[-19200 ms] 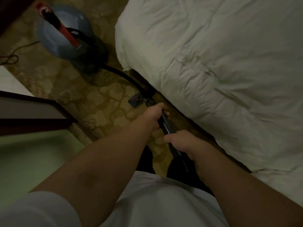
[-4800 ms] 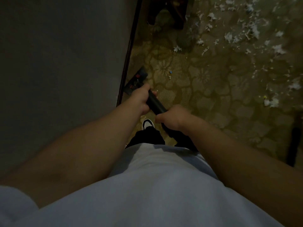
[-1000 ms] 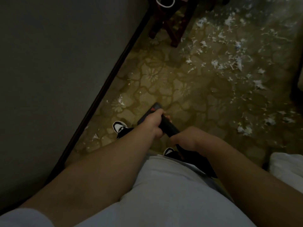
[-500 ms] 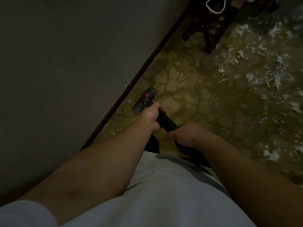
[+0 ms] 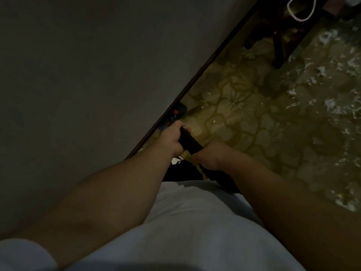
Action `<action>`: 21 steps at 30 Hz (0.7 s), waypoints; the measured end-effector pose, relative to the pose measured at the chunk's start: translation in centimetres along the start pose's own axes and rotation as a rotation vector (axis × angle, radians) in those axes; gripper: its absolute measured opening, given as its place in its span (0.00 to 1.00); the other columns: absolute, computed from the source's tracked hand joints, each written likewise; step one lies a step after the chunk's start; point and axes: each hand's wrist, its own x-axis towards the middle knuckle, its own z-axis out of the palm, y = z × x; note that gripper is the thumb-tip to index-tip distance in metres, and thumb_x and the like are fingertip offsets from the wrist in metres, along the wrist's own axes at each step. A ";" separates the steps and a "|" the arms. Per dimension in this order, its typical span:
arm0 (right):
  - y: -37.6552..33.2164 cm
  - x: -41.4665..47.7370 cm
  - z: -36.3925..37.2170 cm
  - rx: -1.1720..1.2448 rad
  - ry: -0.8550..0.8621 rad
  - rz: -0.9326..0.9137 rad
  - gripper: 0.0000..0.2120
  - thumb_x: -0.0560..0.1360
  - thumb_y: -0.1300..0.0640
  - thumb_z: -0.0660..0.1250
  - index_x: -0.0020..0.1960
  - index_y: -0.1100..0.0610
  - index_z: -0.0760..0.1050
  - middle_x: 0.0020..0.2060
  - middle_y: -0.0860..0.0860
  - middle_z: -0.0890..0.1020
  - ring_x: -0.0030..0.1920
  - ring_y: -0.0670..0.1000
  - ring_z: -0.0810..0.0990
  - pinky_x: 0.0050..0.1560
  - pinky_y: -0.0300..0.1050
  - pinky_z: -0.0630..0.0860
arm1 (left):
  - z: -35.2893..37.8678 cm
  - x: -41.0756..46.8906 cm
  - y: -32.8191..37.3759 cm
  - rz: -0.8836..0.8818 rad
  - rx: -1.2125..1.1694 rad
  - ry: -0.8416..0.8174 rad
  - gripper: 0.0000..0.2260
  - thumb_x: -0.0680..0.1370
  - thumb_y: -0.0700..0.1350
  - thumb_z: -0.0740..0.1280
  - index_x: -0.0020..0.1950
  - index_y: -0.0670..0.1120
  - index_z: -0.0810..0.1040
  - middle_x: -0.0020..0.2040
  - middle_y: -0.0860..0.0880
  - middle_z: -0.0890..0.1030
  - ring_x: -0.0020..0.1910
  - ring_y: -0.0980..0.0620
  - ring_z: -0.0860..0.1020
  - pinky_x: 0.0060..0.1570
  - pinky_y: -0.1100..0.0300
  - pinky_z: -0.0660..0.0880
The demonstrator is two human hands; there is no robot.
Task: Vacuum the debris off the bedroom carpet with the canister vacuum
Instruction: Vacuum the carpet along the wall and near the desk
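Both hands hold the black vacuum wand. My left hand grips it higher up toward the nozzle, and my right hand grips it lower, near my body. The dark floor nozzle with red marks lies on the patterned carpet, right against the dark baseboard. White paper debris is scattered over the carpet at the right. A few small white bits lie near the nozzle. The canister is out of view.
A grey wall fills the left half. Dark wooden furniture legs stand at the top right, with a white cord hanging above them. My dark trousers and a shoe show below the hands.
The nozzle has slid left up to the baseboard over the last second. The view has swung left, so the wall takes more of the frame and the debris sits farther right.
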 end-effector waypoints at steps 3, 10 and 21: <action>0.0 0.3 -2.2 -0.057 -0.071 -0.009 0.12 0.77 0.51 0.72 0.43 0.59 0.75 0.41 0.57 0.82 0.42 0.59 0.82 0.48 0.52 0.80 | 2.1 0.2 0.3 0.014 -0.037 0.054 0.04 0.79 0.41 0.67 0.52 0.42 0.75 0.35 0.45 0.77 0.31 0.51 0.76 0.34 0.57 0.76; 6.1 -1.5 -13.4 -0.221 -0.202 0.075 0.13 0.81 0.52 0.71 0.47 0.63 0.77 0.34 0.57 0.79 0.32 0.56 0.79 0.35 0.45 0.76 | 12.7 -0.5 -4.9 -0.039 -0.214 0.051 0.03 0.78 0.41 0.67 0.47 0.43 0.78 0.32 0.47 0.77 0.29 0.50 0.76 0.28 0.59 0.76; 17.8 -5.8 -26.9 -0.084 -0.164 0.184 0.17 0.81 0.50 0.71 0.51 0.66 0.76 0.27 0.59 0.81 0.31 0.59 0.81 0.40 0.51 0.79 | 30.0 -3.7 -11.0 -0.137 -0.113 -0.063 0.06 0.79 0.42 0.67 0.43 0.43 0.75 0.37 0.46 0.77 0.33 0.51 0.76 0.27 0.60 0.77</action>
